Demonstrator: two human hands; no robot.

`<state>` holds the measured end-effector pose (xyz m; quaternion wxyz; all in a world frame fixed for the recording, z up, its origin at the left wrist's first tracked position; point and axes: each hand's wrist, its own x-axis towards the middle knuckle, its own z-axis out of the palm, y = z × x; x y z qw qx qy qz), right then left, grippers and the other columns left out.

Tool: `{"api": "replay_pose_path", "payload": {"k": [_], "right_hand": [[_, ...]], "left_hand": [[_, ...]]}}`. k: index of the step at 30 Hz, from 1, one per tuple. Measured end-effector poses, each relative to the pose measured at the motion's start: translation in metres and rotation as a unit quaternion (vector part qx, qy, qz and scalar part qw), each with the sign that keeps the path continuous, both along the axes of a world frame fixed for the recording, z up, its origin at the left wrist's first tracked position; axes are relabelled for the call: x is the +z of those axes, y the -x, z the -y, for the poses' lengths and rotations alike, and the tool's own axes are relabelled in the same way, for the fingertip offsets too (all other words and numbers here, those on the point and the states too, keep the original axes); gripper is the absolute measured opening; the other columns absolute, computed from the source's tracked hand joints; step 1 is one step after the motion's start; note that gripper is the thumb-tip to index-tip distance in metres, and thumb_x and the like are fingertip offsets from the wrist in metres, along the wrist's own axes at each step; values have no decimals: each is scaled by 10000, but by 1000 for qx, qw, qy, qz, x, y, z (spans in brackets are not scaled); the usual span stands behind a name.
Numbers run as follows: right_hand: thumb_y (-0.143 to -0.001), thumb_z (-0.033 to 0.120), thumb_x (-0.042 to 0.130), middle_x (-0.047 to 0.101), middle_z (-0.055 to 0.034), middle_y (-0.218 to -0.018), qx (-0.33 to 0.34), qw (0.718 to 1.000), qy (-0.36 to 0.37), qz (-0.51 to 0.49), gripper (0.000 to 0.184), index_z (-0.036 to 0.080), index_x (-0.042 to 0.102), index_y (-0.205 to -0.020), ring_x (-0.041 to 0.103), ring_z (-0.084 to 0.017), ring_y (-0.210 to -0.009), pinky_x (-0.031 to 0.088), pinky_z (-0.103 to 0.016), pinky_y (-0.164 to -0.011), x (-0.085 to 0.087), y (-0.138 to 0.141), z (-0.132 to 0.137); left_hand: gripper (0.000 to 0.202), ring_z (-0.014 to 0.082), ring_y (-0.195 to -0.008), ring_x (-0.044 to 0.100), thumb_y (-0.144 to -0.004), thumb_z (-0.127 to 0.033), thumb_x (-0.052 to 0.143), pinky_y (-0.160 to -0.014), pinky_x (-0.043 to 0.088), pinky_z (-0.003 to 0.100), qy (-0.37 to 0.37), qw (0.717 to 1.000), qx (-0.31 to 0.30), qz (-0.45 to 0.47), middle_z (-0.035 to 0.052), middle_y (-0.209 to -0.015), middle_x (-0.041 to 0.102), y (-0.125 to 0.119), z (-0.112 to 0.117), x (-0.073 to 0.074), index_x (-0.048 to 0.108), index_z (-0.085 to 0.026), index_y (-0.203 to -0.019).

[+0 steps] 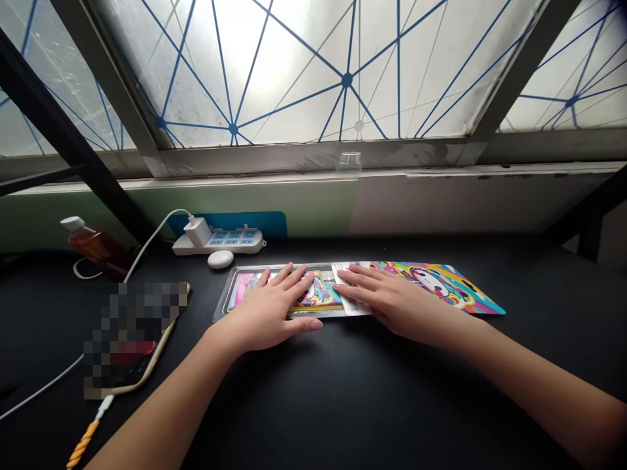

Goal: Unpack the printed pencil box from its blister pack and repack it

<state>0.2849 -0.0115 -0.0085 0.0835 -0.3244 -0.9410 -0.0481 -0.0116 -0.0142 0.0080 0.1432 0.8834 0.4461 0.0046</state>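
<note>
My left hand (274, 303) lies open, fingers spread, over a colourful cartoon-printed packet (321, 290). That packet rests in a clear plastic tray (223, 297) with a raised rim. My right hand (386, 297) is laid flat with its fingers stretched toward the left, on a bright printed card (450, 284) showing a cartoon character. A white strip with small print (355, 305) at the card's left end overlaps the right side of the tray. My palms hide parts of both the packet and the card.
Left of the tray lies a phone (147, 333), partly blurred, with a cable plugged in. Behind are a white oval case (220, 260), a power strip (235, 243) with a charger, and a bottle (100, 248) of reddish-brown liquid. A clear cup (349, 164) stands on the window ledge.
</note>
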Motion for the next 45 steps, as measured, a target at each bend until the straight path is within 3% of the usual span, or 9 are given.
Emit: {"api": "replay_pose_path", "payload": {"k": [6,10,14,19,25,28,31,37,45], "right_hand": [[-675,-124,385,504,-56,-1542,7,999,-29,32,914,253,489,-1501,449,-283,-1434,457,-490,-1125,11,-17,-7],[-699,-101,376,596,-72,-1459,0,996,-76,55,837,227,552,-1448,548,-271,-1356,500,-484,-1077,21,-31,-14],[-744,-83,377,557,-81,-1496,-25,992,-123,24,804,215,513,-1479,530,-258,-1374,473,-472,-1114,33,-33,-11],[-830,-31,386,552,-150,-1489,18,982,-187,-15,674,114,489,-1480,544,-301,-1357,489,-485,-1085,34,24,46],[-988,167,389,720,-143,-1273,128,967,-215,-45,416,107,649,-1307,702,-338,-1105,545,-469,-903,-13,104,113],[-1023,477,456,649,-186,-1373,131,986,-96,-47,546,88,592,-1380,637,-365,-1216,495,-486,-995,-24,121,106],[-961,693,446,502,-186,-1528,128,988,79,-44,793,117,465,-1506,475,-374,-1396,364,-515,-1149,-15,130,85],[-1010,547,443,370,-99,-1631,95,965,232,-70,660,222,358,-1578,253,-326,-1527,195,-543,-1236,-2,139,59],[-1024,492,448,425,-75,-1605,71,966,230,-100,574,257,405,-1546,272,-317,-1518,206,-589,-1227,-7,136,64]], "left_hand": [[851,289,-1579,56,-928,-785,386,-1252,65,565,11,1000,8,9,-3,-1698,94,11,-4,1,177,-338,-1622],[840,296,-1577,77,-934,-745,442,-1250,69,575,6,1000,18,23,20,-1696,126,14,-5,2,215,-313,-1618],[682,276,-1575,111,-1008,-625,406,-1250,71,579,13,997,35,63,26,-1688,196,11,-7,1,295,-297,-1596],[415,299,-1548,231,-1054,-341,371,-1243,150,583,-5,973,102,205,41,-1573,479,2,-14,-9,578,-242,-1399],[336,234,-1105,674,-1027,-267,386,-980,524,373,16,904,134,407,40,-1149,748,-3,-13,-3,693,-223,-1156],[306,217,-994,683,-1019,-257,419,-929,531,354,-45,910,127,393,35,-1069,753,1,-11,3,707,-222,-1117],[250,244,-1147,620,-989,-228,505,-1018,483,384,-127,933,111,317,56,-1155,738,10,-15,1,708,-217,-1134],[245,291,-1302,523,-968,-351,618,-1145,350,536,-140,973,93,161,31,-1387,653,24,-27,-14,717,-289,-1184],[274,277,-1289,542,-978,-341,595,-1133,376,488,-147,973,57,168,22,-1380,669,18,-29,-13,728,-285,-1212]]}}
